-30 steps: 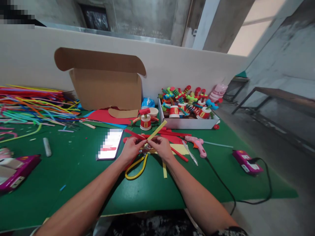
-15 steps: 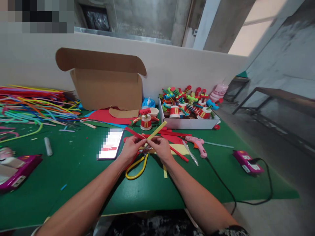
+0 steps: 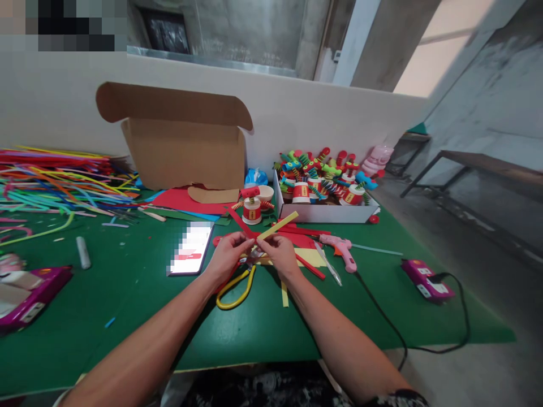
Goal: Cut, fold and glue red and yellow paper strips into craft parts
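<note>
Rough grey concrete rises at the far side behind a smooth white panel, and your glossy green tabletop spreads in front of it. Over the middle of the table, your left hand has thumb and forefinger pressed together on a flat red paper strip, which slants up toward the far left. Your right hand likewise pinches a narrow, straight-edged yellow strip, slanting toward the far right. The two meet at your fingertips in a V; whether they are joined there, you cannot tell. Your other fingers curl inward, partly hidden.

Just below your hands lie scissors with rounded yellow handles. On the far side stands a paper-cup figure with pleated, spring-like arms; to its right, a shallow white box bristles with similar ones. Near your right hand are a pink plastic glue gun and a slim clear pen. Farther left, creased brown cardboard stands open beside a tangle of fuzzy-looking coloured stems.
</note>
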A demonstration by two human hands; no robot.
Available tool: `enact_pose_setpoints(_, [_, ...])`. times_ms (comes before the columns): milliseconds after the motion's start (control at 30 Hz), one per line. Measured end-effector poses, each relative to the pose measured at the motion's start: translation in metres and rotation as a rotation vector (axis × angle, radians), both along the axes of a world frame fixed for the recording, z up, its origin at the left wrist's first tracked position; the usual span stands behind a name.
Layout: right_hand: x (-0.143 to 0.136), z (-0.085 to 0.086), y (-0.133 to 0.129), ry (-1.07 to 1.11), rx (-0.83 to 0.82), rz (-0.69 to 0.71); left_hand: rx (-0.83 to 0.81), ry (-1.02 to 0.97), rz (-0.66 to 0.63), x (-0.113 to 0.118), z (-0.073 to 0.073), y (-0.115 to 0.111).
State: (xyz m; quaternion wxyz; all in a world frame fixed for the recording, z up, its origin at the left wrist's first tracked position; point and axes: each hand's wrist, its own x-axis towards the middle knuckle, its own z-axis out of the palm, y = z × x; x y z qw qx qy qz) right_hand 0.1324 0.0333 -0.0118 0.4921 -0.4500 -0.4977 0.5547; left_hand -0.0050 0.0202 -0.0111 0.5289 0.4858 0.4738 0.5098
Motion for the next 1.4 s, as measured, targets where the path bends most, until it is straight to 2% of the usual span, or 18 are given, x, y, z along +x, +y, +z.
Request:
enact_pose_setpoints(133, [0.0004, 0.0019, -0.0009, -0.039, 0.037, -0.015, 0.012, -0.008, -0.029, -0.0003, -0.0012, -0.0006])
enact_pose_setpoints(333, [-0.0003, 0.0010, -0.0008, 0.023, -0.018, 0.027, 0.023, 0.041, -0.013, -0.0015, 0.0001, -0.0004])
enact_pose_setpoints(600, [0.0019, 0.0028, -0.0011, -0.108, 0.029, -0.038, 0.011, 0.003, -0.028, -0.0005, 0.0006, -0.0014])
enact_pose_setpoints(800, [0.0017, 0.0028, -0.0011, -0.012, -0.003, 0.037, 0.019, 0.022, -0.012, -0.0029, -0.0013, 0.0010])
enact_pose_setpoints(1033, [0.0017, 0.0022, -0.0013, -0.085, 0.038, -0.016, 0.018, -0.013, -0.042, -0.0011, -0.0028, 0.0007])
enact_pose_setpoints(1233, [0.0012, 0.0014, -0.0008, -0.039, -0.006, 0.028, 0.035, 0.052, -0.016, -0.0024, -0.0021, 0.0007])
enact_pose_setpoints(1400, [-0.0013, 0.0008, -0.0038, -0.010, -0.003, -0.031, 0.012, -0.017, -0.040, 0.0014, 0.0021, -0.0024])
